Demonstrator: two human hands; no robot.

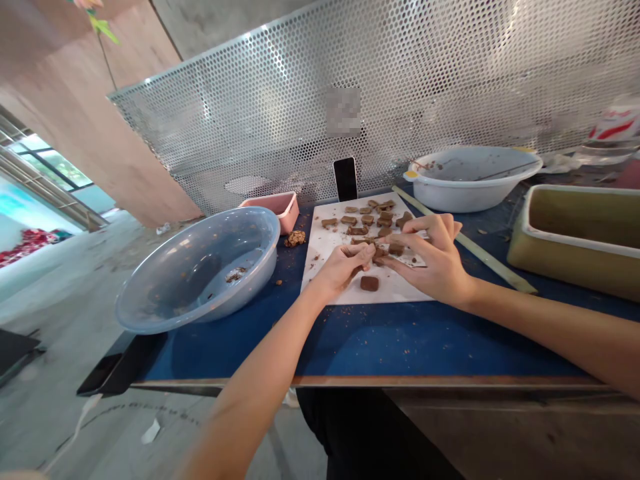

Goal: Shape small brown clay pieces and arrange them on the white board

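Both hands meet over a white board [320, 267] strewn with small brown clay-like pieces. My left hand [340, 267] pinches a small brown piece [379, 253] between thumb and fingertips. From the other side, my right hand [437, 260] has its thumb and a fingertip at the same piece, its other fingers curled above. The piece's exact shape is partly hidden by the fingers. A rounded brown block [369, 284] lies just below the hands. Beyond them, several shaped brown pieces [349, 220] lie in loose rows, some bone-like.
A translucent blue basin [200, 313] stands left, beside a pink box [289, 212] and a crumbly brown lump [295, 238]. A phone [345, 179] leans behind the board. To the right are a pale stick [480, 253], a white basin [465, 193] and an olive planter [575, 263].
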